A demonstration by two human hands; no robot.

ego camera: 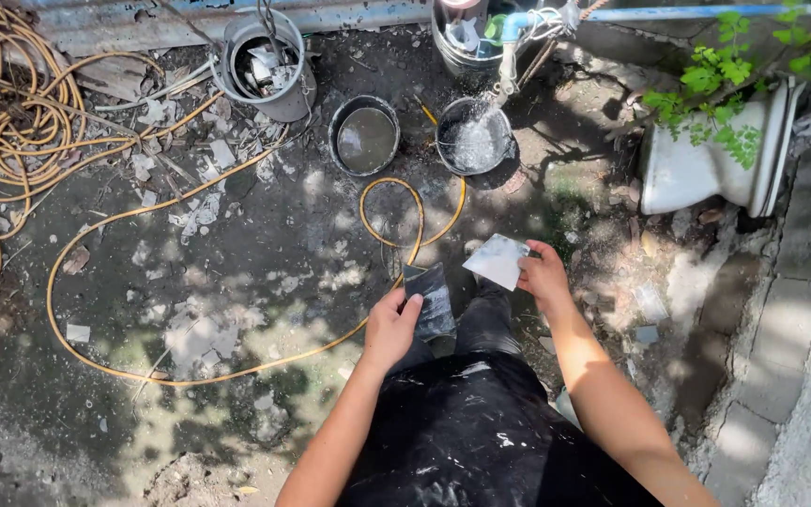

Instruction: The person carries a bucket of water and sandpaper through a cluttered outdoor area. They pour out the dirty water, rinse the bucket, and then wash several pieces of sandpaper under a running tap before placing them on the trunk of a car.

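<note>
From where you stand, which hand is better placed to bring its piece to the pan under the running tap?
Probably the right hand: its pale tile piece lies closer to the splashing pan. The left hand, holding the dark piece, is lower and further away.

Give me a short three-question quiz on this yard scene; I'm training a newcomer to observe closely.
1. True or false: the left hand holds a dark flat tool.
2. What does the right hand hold? A) a pale tile piece B) a hose C) a bucket
3. Into which vessel does water run from the pipe?

Key: 1 true. 2 A. 3 The right-hand black tub; the other tub holds still, murky water.
</note>
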